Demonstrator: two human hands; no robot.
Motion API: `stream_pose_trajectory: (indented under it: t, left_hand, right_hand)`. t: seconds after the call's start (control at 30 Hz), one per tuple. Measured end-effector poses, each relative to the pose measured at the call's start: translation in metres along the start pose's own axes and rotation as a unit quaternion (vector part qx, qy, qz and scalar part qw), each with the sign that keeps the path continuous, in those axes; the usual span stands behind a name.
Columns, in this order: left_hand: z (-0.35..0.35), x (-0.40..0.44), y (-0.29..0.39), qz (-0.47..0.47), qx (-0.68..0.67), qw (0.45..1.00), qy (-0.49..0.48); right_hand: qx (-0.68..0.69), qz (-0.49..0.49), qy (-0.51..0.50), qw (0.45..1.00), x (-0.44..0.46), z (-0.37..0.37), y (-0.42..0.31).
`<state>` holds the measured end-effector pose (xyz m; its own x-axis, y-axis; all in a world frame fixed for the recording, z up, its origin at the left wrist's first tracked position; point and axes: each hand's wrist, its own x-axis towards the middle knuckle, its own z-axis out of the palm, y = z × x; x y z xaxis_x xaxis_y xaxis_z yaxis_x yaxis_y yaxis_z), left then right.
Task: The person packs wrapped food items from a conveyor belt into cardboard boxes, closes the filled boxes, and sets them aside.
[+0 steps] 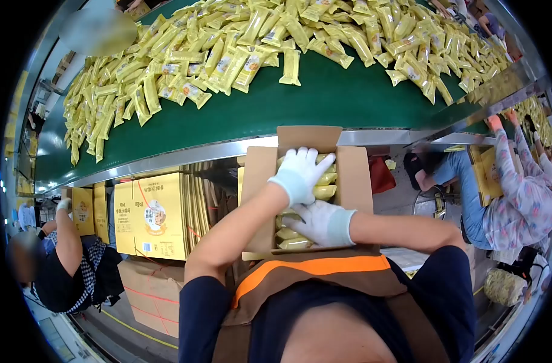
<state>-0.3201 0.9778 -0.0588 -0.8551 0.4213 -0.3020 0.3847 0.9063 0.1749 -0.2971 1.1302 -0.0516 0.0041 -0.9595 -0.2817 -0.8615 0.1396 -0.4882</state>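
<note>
An open cardboard box (356, 181) stands in front of me with its flaps folded outward. Inside it lie yellow snack packets (325, 192), arranged in rows. My left hand (303, 174), in a white glove, rests on the packets in the far part of the box, fingers spread. Nearer to me, my right hand (324, 224), also gloved, lies over the packets with its fingers stretched to the left. The two hands are close together. Packets beneath both palms are hidden.
Beyond the box runs a green conveyor belt (227, 121) with a metal edge, heaped with yellow packets (227, 66). Flattened yellow cartons (149, 215) stand at left on a brown carton (149, 290). Co-workers sit at left (76, 260) and right (512, 199). A red bag (382, 175) hangs beside the box.
</note>
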Motion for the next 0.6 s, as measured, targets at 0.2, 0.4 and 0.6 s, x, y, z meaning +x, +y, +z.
stream_pose_trajectory:
  t: [0.2,0.4,0.6]
  left_hand:
    - [0.025,-0.029,0.011,-0.025,-0.008,0.996,0.080]
    - [-0.045,-0.041,-0.025,0.193,-0.255,0.942,-0.100]
    - [-0.073,0.047,-0.216,-0.209,-0.124,0.870,0.429]
  right_hand:
    - [0.035,-0.087,0.026,0.995,-0.035,-0.034,0.008]
    - [0.287,0.020,0.232,0.929,-0.032,-0.142,0.090]
    - [0.212,0.287,0.360,0.862,0.076,-0.163,0.248]
